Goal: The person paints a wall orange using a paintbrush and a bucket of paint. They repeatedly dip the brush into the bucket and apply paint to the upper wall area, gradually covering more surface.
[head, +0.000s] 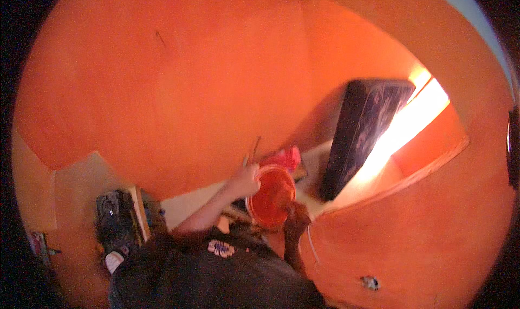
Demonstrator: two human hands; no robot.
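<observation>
A round orange-red bucket or basin (271,197) with a paler rim is held in front of my dark shirt, and I look down into its reddish inside. My left hand (247,181) grips the rim at its upper left. A thin dark stick-like thing (256,147) rises just beyond that hand; whether the fingers hold it I cannot tell. On the lower right of the rim is my right hand (298,215), in shadow, with its fingers over the edge. Behind the bucket lies a bright pink-red item (288,158), blurred, possibly cloth or plastic.
An orange wall (203,85) rises close ahead. A dark mattress-like slab (361,134) leans by a bright opening at the right. Another orange wall (398,236) stands close on my right. A black glossy object (115,215) and a wooden board (139,213) stand at the left.
</observation>
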